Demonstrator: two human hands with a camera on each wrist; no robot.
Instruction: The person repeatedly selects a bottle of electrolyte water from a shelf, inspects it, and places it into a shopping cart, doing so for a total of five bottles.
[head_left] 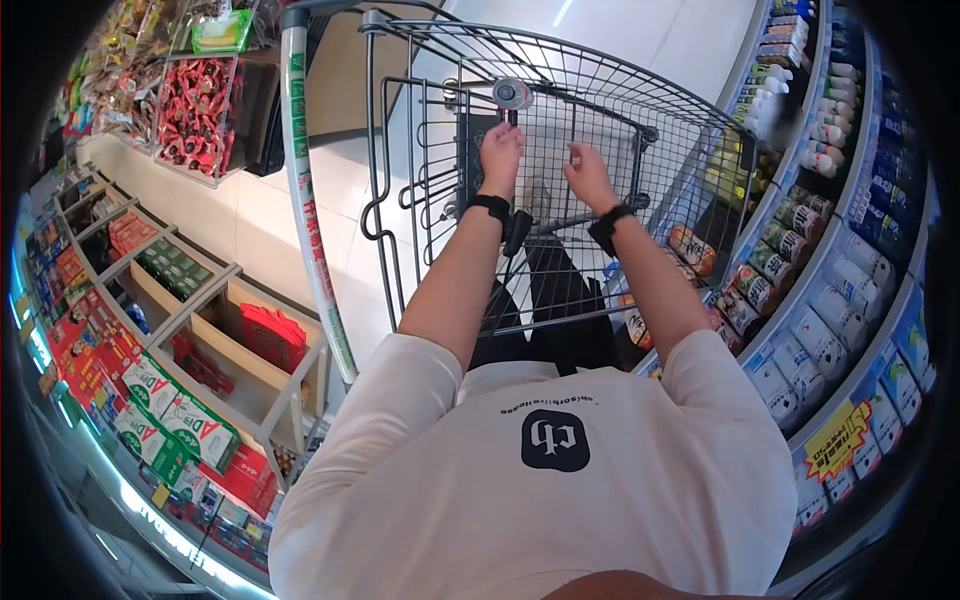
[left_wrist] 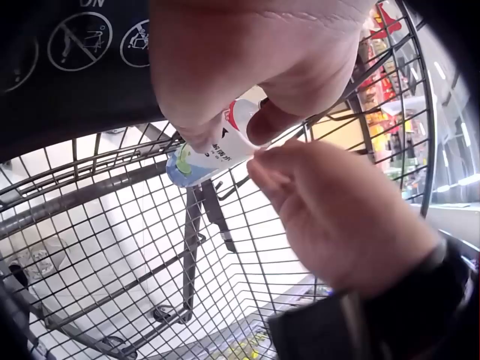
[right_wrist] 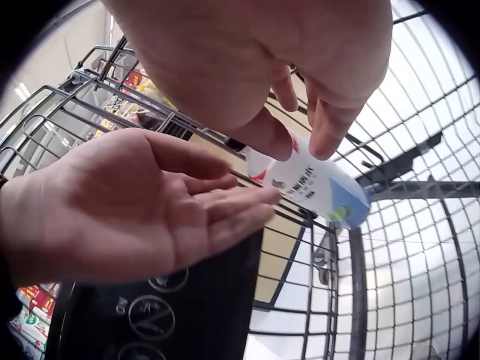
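A white short-sleeved shirt with dark logo, black wrist straps.

White T-shirt bears a dark "cb" badge — green shelf boxes read "AD".
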